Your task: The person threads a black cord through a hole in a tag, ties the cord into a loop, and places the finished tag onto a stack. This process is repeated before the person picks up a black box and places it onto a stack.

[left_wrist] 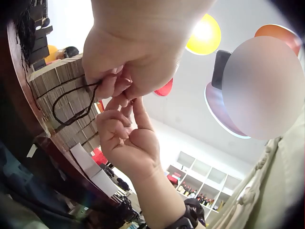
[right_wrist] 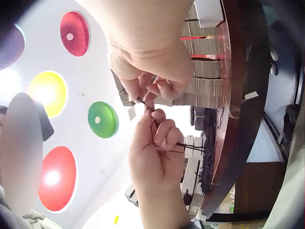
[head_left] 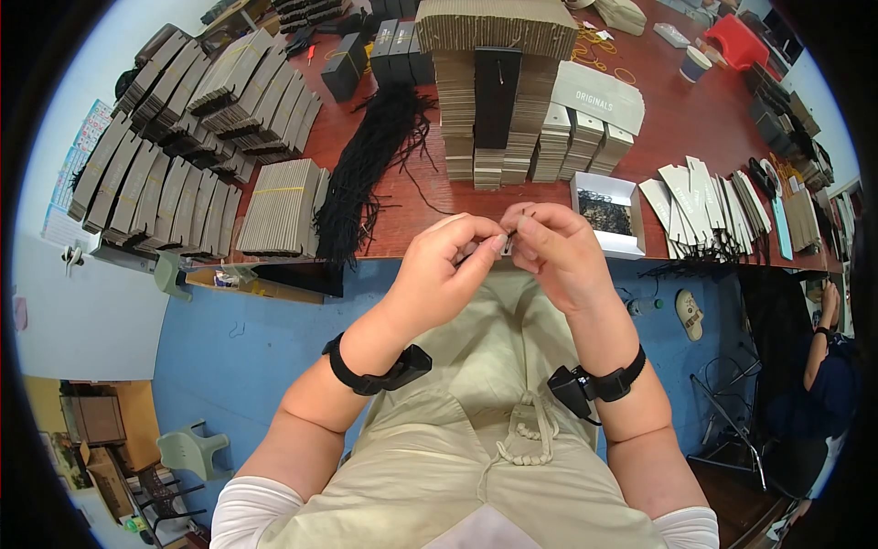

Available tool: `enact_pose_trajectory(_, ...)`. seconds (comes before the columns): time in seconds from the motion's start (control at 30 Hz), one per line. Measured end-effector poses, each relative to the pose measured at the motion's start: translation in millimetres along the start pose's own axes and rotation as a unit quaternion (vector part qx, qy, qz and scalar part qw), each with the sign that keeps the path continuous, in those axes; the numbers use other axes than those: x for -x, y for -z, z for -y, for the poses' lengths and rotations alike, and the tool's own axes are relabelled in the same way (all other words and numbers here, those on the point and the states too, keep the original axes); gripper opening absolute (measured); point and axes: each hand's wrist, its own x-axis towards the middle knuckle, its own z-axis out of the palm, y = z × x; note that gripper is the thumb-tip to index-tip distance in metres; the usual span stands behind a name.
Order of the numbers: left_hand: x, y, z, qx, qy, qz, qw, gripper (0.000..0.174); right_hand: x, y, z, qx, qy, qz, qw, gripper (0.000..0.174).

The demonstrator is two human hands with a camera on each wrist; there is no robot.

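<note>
Both hands are raised close together just before the edge of the table (head_left: 704, 137). The left hand (head_left: 445, 265) has its fingers curled and pinches a thin black cord (left_wrist: 66, 107). The right hand (head_left: 558, 252) pinches the same cord with thumb and fingertips, and the 2 hands touch at the tips. In the left wrist view the cord hangs as 1 loop under the left hand. In the right wrist view it runs across the curled left fingers and out toward the table.

I judge that the work is in its middle: 1 cord is separated from the big bundle (head_left: 370, 174) and is being handled. The many card stacks (head_left: 494, 101) suggest that much remains. The fanned tags (head_left: 704, 210) at the right may be finished pieces — I cannot tell.

A small pale thing sits between the fingertips in the head view, but the fingers cover it, so I cannot say whether it is a tag or whether the cord passes through it. The ends of the cord are hidden too. The content of the white box (head_left: 608, 212) is dark and too small to make out.
</note>
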Motion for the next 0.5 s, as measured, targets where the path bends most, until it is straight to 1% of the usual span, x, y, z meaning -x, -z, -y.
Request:
enact_pose_trajectory(0.03,0,0,1,0.019,0.005,0.004,1.0,0.008,0,3,-3,-0.04,-0.007,0.028,0.999,0.01)
enact_pose_trajectory(0.1,-1,4,-3,-0.013,-0.011,0.044,0.999,0.006,-1,8,-6,-0.118,-0.022,0.083,0.989,0.009)
enact_pose_trajectory(0.13,-1,7,-5,-0.029,-0.018,0.064,0.997,0.006,0,9,-5,-0.107,-0.04,0.078,0.99,0.009)
enact_pose_trajectory(0.23,-9,26,-15,-0.165,-0.032,0.121,0.978,0.006,1,11,1,-0.07,-0.102,0.051,0.991,0.01)
enact_pose_trajectory(0.3,-15,36,-18,-0.177,-0.094,0.135,0.97,0.005,3,6,7,-0.042,-0.155,0.015,0.987,0.01)
enact_pose_trajectory(0.37,-21,43,-13,-0.173,-0.153,0.166,0.959,0.006,4,1,7,0.046,-0.167,0.006,0.985,0.011)
enact_pose_trajectory(0.4,-24,43,-14,-0.176,-0.169,0.161,0.956,0.008,5,-2,6,0.09,-0.173,0.001,0.981,0.011)
enact_pose_trajectory(0.5,-30,37,-18,-0.175,-0.205,0.151,0.951,0.013,7,-13,5,0.162,-0.158,0.011,0.974,0.01)
